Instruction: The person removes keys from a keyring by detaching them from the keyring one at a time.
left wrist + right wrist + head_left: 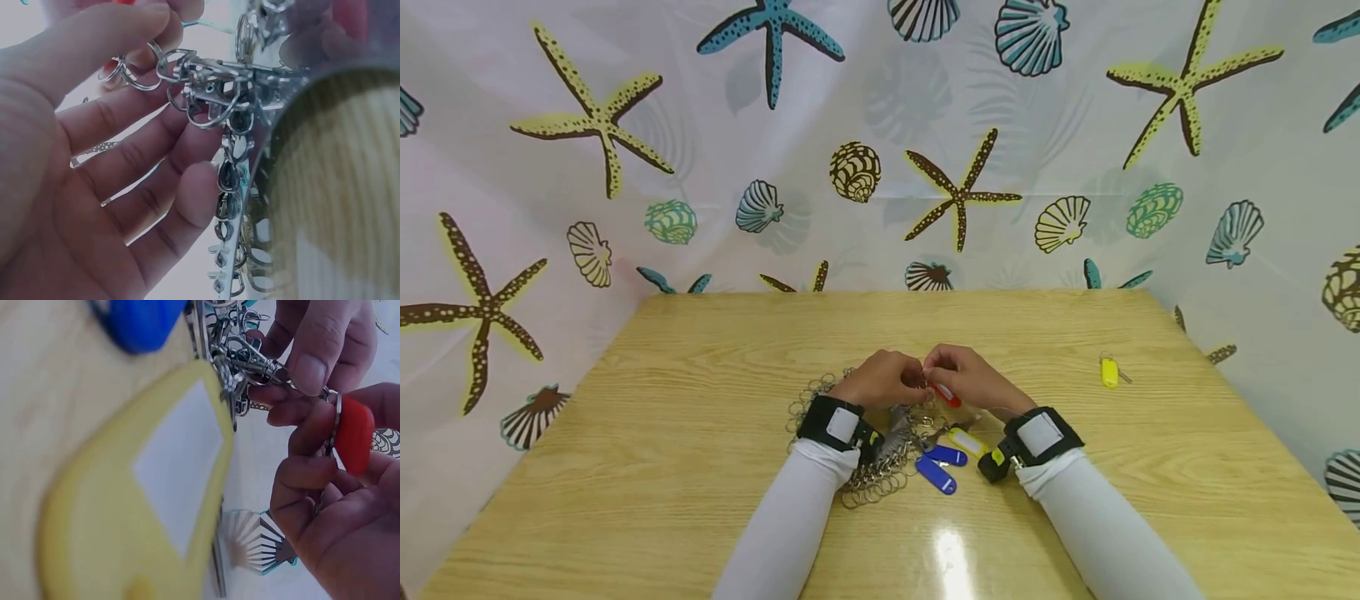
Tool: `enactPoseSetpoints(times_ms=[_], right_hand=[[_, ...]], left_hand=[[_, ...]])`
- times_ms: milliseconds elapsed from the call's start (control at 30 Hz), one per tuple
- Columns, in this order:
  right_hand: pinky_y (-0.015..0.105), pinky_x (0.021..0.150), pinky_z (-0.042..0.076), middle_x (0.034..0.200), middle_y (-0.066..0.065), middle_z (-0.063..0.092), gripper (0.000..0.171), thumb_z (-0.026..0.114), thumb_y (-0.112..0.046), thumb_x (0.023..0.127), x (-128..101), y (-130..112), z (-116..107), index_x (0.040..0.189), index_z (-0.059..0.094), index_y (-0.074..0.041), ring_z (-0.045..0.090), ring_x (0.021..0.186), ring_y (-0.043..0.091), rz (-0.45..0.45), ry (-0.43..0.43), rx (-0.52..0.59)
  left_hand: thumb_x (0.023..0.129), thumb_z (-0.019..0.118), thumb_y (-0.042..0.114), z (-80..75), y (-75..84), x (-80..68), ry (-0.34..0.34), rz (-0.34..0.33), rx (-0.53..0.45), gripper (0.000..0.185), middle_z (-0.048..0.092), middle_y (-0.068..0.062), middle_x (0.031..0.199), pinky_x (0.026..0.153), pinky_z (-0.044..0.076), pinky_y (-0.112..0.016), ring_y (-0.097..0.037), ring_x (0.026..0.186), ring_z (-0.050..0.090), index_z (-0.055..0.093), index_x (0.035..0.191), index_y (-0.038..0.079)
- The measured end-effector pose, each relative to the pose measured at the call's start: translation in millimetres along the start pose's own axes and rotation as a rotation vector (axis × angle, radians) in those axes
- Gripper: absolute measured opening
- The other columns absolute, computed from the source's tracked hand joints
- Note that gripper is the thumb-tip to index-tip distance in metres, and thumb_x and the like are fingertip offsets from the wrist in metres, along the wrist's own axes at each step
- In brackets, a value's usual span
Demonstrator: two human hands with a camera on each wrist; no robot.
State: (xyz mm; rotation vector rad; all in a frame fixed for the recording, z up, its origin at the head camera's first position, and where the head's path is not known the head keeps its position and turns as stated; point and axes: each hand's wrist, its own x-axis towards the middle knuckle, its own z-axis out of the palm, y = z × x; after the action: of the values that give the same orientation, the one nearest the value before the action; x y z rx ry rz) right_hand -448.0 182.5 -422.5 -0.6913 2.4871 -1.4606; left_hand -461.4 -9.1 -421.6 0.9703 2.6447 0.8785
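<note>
Near the middle of the table, my left hand (882,379) and right hand (970,379) meet at the fingertips. The right hand holds a red key tag (355,434) with a thin metal key (336,425) along its side. Between left thumb and fingertips, a metal key ring (326,394) is pinched beside the red tag. Linked metal rings and clasps (206,94) hang past the left fingers in the left wrist view. Beneath the hands lies a heap of metal key rings (880,483). Whether the red tag is joined to the pinched ring, I cannot tell.
Two blue key tags (936,475) and a yellow key tag (967,442) lie at the heap's right side. Farther right sits another yellow key tag (1109,372) with a key. A patterned cloth (880,225) stands behind the wooden table (662,467).
</note>
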Motion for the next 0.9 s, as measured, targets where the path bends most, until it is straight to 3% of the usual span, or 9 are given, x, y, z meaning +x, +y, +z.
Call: enactPoseSetpoints(times_ms=[400, 900], right_hand=[[0.032, 0.076, 0.046, 0.101, 0.017, 0.064, 0.017, 0.052, -0.011, 0.1, -2.0, 0.7, 0.6, 0.106, 0.06, 0.003, 0.058, 0.089, 0.023, 0.025, 0.017, 0.07], [0.032, 0.07, 0.048, 0.09, 0.013, 0.064, 0.018, 0.055, -0.012, 0.099, -4.5, -4.8, -2.8, 0.105, 0.062, 0.002, 0.059, 0.083, 0.034, 0.055, 0.004, 0.055]], left_hand=[[0.086, 0.074, 0.019, -1.6, -1.2, -1.5, 0.052, -0.002, -0.051, 0.024, 0.065, 0.001, 0.084, 0.066, 0.049, -0.023, -0.009, 0.074, 0.061, 0.062, 0.105, 0.01], [0.086, 0.075, 0.018, -5.5, -3.0, -3.9, 0.056, 0.004, -0.071, 0.02, 0.064, 0.003, 0.084, 0.07, 0.05, -0.024, -0.011, 0.079, 0.062, 0.065, 0.1, 0.008]])
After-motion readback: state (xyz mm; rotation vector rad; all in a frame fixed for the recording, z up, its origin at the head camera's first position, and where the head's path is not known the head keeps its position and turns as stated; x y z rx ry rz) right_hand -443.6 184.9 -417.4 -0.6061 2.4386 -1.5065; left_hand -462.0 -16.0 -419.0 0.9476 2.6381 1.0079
